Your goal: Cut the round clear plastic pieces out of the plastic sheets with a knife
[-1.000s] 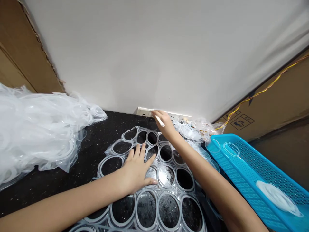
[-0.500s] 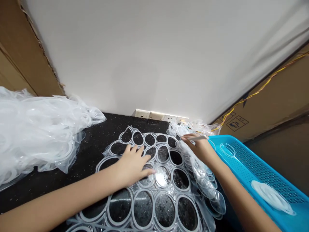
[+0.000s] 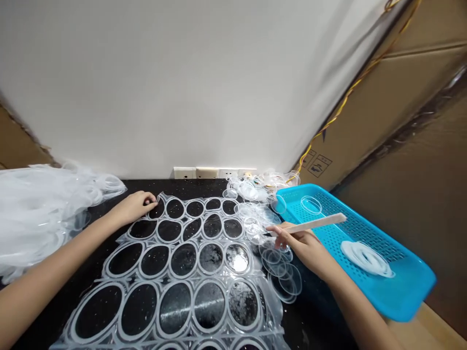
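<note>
A clear plastic sheet (image 3: 166, 248) with rows of large round holes, each edged by a whitish ring, lies on the black speckled counter (image 3: 146, 187). At its far left corner is my left hand (image 3: 136, 206), fingers curled and closed on the sheet's edge. My right hand (image 3: 301, 243) grips a slim white stick-like tool (image 3: 317, 223) with a dark tip pointing left. That hand is just right of the sheet, above loose clear plastic discs (image 3: 282, 267). The tool's exact kind does not show.
A blue perforated basket (image 3: 412, 287) at the right holds a stack of whitish rings (image 3: 367, 257) and a single ring (image 3: 311, 204). Crumpled plastic sheets (image 3: 40, 214) are heaped at the left. Sockets (image 3: 207, 173) line the wall's foot; cardboard boxes (image 3: 401, 97) stand at the right.
My left hand has moved from lying spread on the sheet to its far left corner, fingers now curled. My right hand has come nearer, the tool still in it. The view has shifted right.
</note>
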`<state>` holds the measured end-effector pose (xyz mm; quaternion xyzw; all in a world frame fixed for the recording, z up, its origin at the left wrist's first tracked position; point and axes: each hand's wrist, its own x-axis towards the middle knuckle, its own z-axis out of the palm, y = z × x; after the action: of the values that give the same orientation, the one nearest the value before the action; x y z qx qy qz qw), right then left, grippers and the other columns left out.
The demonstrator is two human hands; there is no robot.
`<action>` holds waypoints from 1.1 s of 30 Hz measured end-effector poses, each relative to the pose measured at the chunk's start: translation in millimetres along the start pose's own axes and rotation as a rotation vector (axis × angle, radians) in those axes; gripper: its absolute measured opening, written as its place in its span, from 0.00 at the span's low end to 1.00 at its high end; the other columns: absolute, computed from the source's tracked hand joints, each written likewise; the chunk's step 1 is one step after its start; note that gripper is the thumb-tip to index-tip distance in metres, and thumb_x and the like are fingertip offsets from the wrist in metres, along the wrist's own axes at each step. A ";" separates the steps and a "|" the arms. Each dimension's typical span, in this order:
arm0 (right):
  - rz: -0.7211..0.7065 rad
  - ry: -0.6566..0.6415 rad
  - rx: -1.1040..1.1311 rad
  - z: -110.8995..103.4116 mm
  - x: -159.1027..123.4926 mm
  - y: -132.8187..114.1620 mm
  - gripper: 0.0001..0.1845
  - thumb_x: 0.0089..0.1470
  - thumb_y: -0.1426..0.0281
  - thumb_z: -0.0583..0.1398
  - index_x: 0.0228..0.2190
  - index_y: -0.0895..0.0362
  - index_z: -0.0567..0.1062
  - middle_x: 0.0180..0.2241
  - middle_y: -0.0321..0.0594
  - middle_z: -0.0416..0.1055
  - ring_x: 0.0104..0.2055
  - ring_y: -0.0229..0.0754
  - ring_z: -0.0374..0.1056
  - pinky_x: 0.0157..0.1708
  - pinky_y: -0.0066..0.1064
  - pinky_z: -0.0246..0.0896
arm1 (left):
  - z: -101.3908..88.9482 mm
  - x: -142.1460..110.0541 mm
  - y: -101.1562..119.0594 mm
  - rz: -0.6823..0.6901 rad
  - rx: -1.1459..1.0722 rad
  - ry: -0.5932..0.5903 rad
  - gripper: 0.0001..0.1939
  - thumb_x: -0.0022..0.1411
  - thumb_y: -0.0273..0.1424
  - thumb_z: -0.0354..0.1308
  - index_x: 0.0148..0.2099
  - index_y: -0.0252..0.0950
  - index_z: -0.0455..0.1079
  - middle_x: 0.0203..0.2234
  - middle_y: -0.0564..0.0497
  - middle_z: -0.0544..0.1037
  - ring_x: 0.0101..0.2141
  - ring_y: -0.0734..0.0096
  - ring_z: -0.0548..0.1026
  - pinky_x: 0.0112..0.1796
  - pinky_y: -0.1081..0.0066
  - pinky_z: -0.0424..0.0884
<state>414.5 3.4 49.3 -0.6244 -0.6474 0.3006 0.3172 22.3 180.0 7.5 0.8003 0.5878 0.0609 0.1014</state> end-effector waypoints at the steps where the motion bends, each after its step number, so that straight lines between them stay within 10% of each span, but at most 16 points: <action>1: 0.045 -0.083 0.058 0.0 -3.1 0.2 0.27 0.54 0.50 0.51 0.34 0.59 0.76 0.26 0.42 0.72 0.28 0.40 0.68 0.31 0.31 0.66 | -1.5 -0.6 0.4 -0.001 0.005 0.005 0.12 0.62 0.37 0.54 0.38 0.32 0.68 0.34 0.50 0.73 0.35 0.69 0.72 0.39 0.64 0.69; 5: 0.031 -0.269 0.118 3.5 -11.7 2.4 0.22 0.54 0.53 0.54 0.32 0.58 0.76 0.29 0.42 0.73 0.30 0.40 0.69 0.29 0.29 0.66 | -23.4 -18.1 -2.8 -0.018 0.048 0.105 0.18 0.64 0.42 0.49 0.39 0.31 0.68 0.33 0.52 0.72 0.35 0.66 0.72 0.38 0.64 0.69; 11: -0.185 -0.046 -0.063 0.5 -11.8 6.7 0.17 0.56 0.61 0.54 0.24 0.57 0.75 0.26 0.40 0.72 0.28 0.40 0.68 0.26 0.30 0.64 | -45.4 -49.3 -7.6 -0.124 0.126 0.247 0.21 0.65 0.45 0.42 0.40 0.32 0.65 0.32 0.51 0.72 0.32 0.69 0.71 0.36 0.65 0.68; 17: -0.182 0.041 -0.044 2.9 -9.2 7.2 0.14 0.56 0.64 0.55 0.28 0.59 0.75 0.30 0.43 0.74 0.32 0.42 0.69 0.32 0.32 0.63 | -40.0 -88.9 51.0 -0.001 0.142 0.251 0.31 0.65 0.48 0.36 0.56 0.26 0.57 0.48 0.40 0.67 0.51 0.51 0.62 0.50 0.51 0.59; 21: -0.233 0.065 -0.016 5.1 -12.1 0.4 0.13 0.56 0.64 0.56 0.27 0.59 0.74 0.30 0.42 0.72 0.33 0.41 0.68 0.31 0.30 0.62 | -15.1 -164.1 122.7 0.255 0.054 0.173 0.25 0.64 0.48 0.41 0.57 0.43 0.59 0.50 0.49 0.68 0.50 0.63 0.65 0.51 0.61 0.61; 26: -0.394 0.008 0.075 18.7 -47.5 -14.6 0.13 0.57 0.64 0.55 0.28 0.58 0.75 0.32 0.42 0.73 0.36 0.40 0.69 0.36 0.31 0.64 | 44.1 -254.9 204.2 0.707 -0.170 0.376 0.14 0.66 0.26 0.44 0.48 0.39 0.68 0.38 0.54 0.76 0.42 0.75 0.70 0.46 0.72 0.61; 33: -0.438 -0.145 0.235 50.9 -136.7 -17.1 0.13 0.59 0.65 0.54 0.36 0.57 0.77 0.34 0.42 0.73 0.36 0.37 0.69 0.36 0.29 0.65 | 94.4 -293.8 229.5 0.735 0.017 0.490 0.13 0.64 0.36 0.49 0.49 0.44 0.68 0.49 0.52 0.72 0.49 0.67 0.66 0.51 0.64 0.54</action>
<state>366.5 -133.5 26.5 -0.4052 -0.7488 0.3419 0.3979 167.3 -174.8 -24.2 0.9190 0.2714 0.2758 -0.0760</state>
